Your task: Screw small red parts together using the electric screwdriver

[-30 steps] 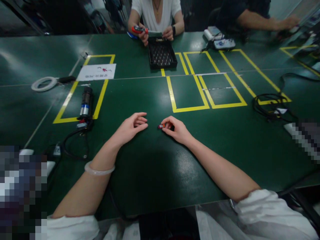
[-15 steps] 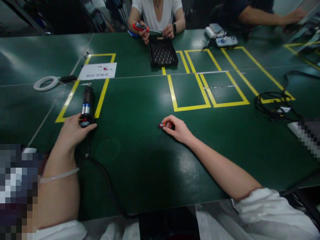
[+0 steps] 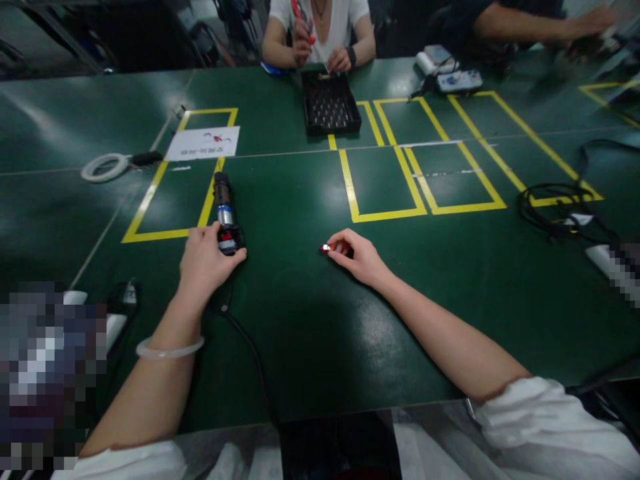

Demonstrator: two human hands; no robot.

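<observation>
My left hand (image 3: pixel 210 257) is closed around the near end of a black cylindrical corded tool (image 3: pixel 223 200) with a silver and blue band and a red part near my fingers. The tool lies close to the table surface, its far end pointing away from me. A black cord (image 3: pixel 250 350) runs from its near end toward the table's front edge. In the middle of the table, my right hand (image 3: pixel 353 252) pinches a small red and orange piece (image 3: pixel 326 248) with a pale spot. My fingers cover part of this piece, so its kind is unclear.
Yellow tape outlines (image 3: pixel 390 217) mark the green table. A white paper (image 3: pixel 203 143) and a white ring-shaped coil (image 3: pixel 105 167) are at the left. Opposite, a person holding a red-handled tool (image 3: pixel 304 20) works over a black tray (image 3: pixel 333 123). Coiled black cable (image 3: pixel 555 207) lies at the right.
My left hand has moved right with the corded tool, bringing it out of the left tape outline. My right hand stays nearly still. The person opposite has raised the red-handled tool upright.
</observation>
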